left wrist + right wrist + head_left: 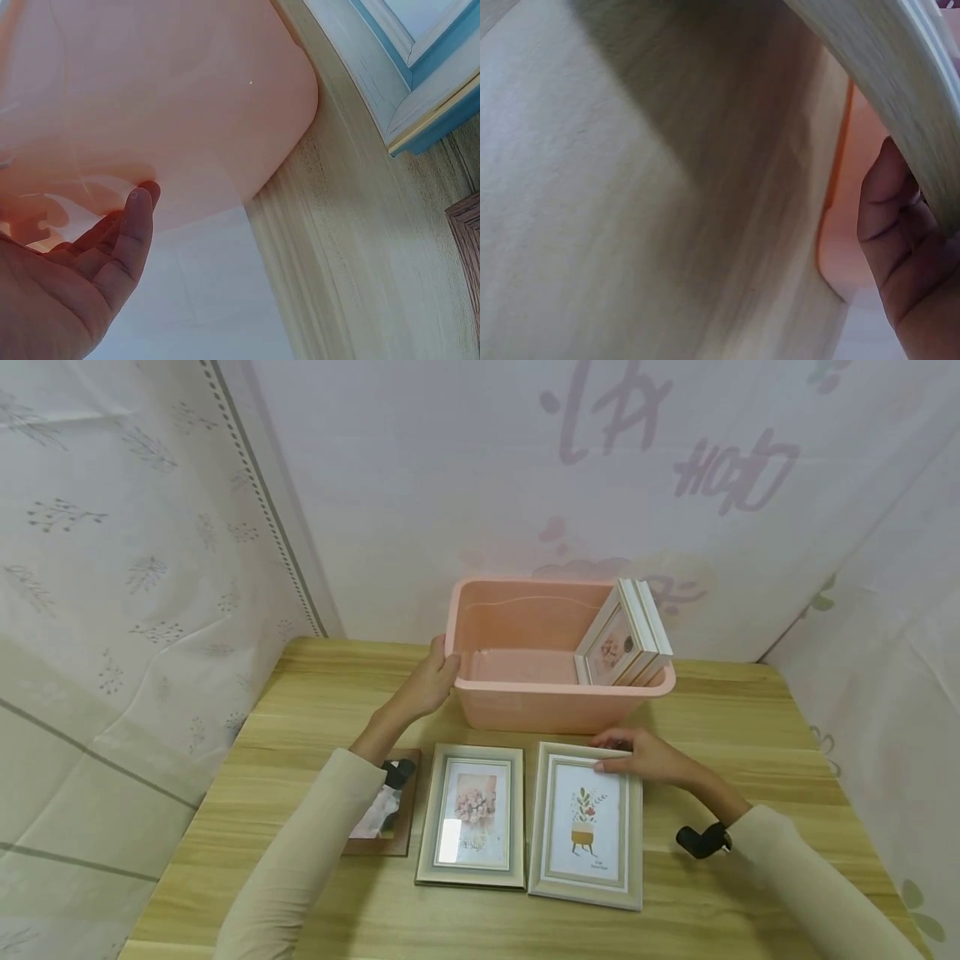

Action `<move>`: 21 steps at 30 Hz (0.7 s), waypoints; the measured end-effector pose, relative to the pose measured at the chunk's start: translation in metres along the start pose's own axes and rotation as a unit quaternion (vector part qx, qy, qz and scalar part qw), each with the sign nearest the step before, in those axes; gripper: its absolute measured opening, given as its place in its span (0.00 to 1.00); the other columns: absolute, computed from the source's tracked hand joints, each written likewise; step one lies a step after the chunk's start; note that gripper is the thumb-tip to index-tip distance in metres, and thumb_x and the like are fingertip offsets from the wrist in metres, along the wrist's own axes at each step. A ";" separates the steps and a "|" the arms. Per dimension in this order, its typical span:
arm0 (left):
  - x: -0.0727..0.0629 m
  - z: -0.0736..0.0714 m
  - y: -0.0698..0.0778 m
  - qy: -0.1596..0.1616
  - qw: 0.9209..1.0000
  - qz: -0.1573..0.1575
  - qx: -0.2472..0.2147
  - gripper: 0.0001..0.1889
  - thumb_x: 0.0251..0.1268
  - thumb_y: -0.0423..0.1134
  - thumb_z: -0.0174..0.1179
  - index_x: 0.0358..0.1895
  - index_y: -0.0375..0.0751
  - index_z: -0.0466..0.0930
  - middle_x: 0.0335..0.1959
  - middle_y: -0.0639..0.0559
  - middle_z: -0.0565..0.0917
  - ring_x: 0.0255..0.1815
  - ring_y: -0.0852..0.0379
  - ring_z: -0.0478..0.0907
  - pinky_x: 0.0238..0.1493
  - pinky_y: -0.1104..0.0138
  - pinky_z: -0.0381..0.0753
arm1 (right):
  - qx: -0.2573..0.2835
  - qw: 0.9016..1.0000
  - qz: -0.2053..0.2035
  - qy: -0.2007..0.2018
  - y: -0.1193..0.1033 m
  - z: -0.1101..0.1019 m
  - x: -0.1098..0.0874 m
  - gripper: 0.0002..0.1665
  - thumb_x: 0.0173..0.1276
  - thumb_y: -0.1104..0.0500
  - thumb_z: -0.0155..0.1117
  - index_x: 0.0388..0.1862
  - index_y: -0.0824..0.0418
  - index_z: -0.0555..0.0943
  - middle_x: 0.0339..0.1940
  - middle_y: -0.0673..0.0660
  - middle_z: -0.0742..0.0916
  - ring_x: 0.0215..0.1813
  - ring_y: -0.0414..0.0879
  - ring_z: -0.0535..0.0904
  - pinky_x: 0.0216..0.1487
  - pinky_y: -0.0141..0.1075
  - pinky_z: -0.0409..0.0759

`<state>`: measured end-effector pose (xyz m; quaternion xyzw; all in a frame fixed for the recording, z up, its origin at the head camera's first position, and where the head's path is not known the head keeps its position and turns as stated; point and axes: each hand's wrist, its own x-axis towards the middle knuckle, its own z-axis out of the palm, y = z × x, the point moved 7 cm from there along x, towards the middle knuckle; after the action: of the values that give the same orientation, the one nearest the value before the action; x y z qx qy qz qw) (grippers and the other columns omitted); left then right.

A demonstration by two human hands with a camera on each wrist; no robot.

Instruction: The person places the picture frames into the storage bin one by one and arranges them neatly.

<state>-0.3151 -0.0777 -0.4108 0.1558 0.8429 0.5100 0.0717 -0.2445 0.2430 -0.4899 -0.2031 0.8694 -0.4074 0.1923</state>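
Note:
A pink plastic bin [540, 708] stands at the back of the table. My left hand [435, 678] grips its left rim; the left wrist view shows the fingers [133, 232] against the pink wall. At the bin's right end, several white picture frames [637, 627] lean together. In front of it, my right hand [637, 756] pinches the top edge of a cream picture frame [540, 827] with a plant-pot print. Fingers curl behind that frame's edge in the right wrist view. Left of it lies a champagne-coloured picture frame [426, 843] with a flower print.
A brown wooden picture frame [401, 827] lies farther left, partly covered by my left forearm. The wood-grain table [277, 752] meets patterned cloth [405, 485] at the back and sides. Black wrist devices [701, 842] sit at both sleeves.

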 end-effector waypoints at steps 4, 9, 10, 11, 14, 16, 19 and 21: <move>0.000 0.000 0.000 -0.001 1.000 0.000 0.000 0.28 0.79 0.43 0.31 0.73 0.29 0.45 0.43 0.38 0.71 0.37 0.38 0.72 0.33 0.60 0.75 | 0.007 0.999 -0.012 -0.029 -0.009 -0.001 -0.003 0.11 0.65 0.53 0.70 0.39 0.57 0.80 0.32 0.49 0.83 0.34 0.39 0.77 0.36 0.31 0.77; 0.000 0.000 -0.002 0.001 1.000 0.002 0.004 0.28 0.79 0.43 0.32 0.73 0.29 0.46 0.42 0.38 0.71 0.35 0.41 0.72 0.32 0.61 0.74 | 0.022 0.997 -0.026 -0.070 -0.020 -0.001 -0.007 0.10 0.68 0.54 0.67 0.38 0.56 0.76 0.30 0.49 0.81 0.32 0.38 0.78 0.34 0.31 0.77; 0.000 0.000 -0.002 0.002 1.000 0.002 0.005 0.28 0.79 0.44 0.32 0.73 0.29 0.46 0.42 0.38 0.71 0.35 0.42 0.72 0.32 0.61 0.74 | 0.025 0.996 -0.028 -0.078 -0.022 -0.001 -0.008 0.10 0.69 0.54 0.66 0.39 0.58 0.76 0.31 0.49 0.81 0.32 0.39 0.78 0.34 0.32 0.77; 0.000 0.000 -0.002 0.001 1.000 0.003 0.004 0.28 0.79 0.43 0.32 0.73 0.29 0.46 0.42 0.38 0.71 0.35 0.41 0.72 0.32 0.61 0.74 | 0.027 0.996 -0.031 -0.084 -0.023 -0.001 -0.008 0.10 0.70 0.55 0.66 0.39 0.58 0.75 0.31 0.49 0.81 0.32 0.39 0.78 0.34 0.32 0.78; 0.000 0.000 -0.001 -0.001 1.000 0.004 0.002 0.28 0.79 0.42 0.32 0.73 0.29 0.45 0.43 0.38 0.71 0.36 0.40 0.72 0.32 0.61 0.74 | 0.043 0.993 -0.029 -0.104 -0.027 0.000 -0.011 0.12 0.71 0.56 0.64 0.46 0.62 0.74 0.33 0.53 0.83 0.32 0.40 0.81 0.35 0.34 0.81; 0.000 0.000 -0.001 -0.002 1.000 0.005 0.001 0.28 0.79 0.42 0.32 0.74 0.30 0.45 0.44 0.37 0.71 0.37 0.38 0.72 0.33 0.61 0.74 | 0.044 0.992 -0.033 -0.110 -0.030 -0.003 -0.013 0.17 0.72 0.56 0.63 0.54 0.63 0.75 0.40 0.56 0.85 0.36 0.40 0.82 0.39 0.34 0.81; 0.000 0.000 0.000 0.000 1.000 0.004 -0.001 0.27 0.79 0.41 0.32 0.74 0.30 0.45 0.45 0.37 0.72 0.39 0.36 0.73 0.33 0.60 0.75 | 0.046 0.991 -0.051 -0.118 -0.040 -0.007 -0.017 0.26 0.73 0.57 0.61 0.68 0.60 0.71 0.55 0.61 0.84 0.44 0.40 0.84 0.47 0.35 0.81; 0.000 0.000 0.000 0.000 1.000 0.004 0.001 0.27 0.79 0.41 0.32 0.74 0.30 0.45 0.45 0.37 0.72 0.39 0.35 0.73 0.33 0.60 0.75 | 0.054 0.988 -0.068 -0.125 -0.048 -0.010 -0.020 0.30 0.74 0.58 0.59 0.73 0.58 0.68 0.61 0.62 0.81 0.46 0.41 0.85 0.48 0.36 0.83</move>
<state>-0.3151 -0.0774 -0.4108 0.1591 0.8429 0.5093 0.0696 -0.2231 0.2315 -0.4432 -0.3004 0.7995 -0.4369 0.2823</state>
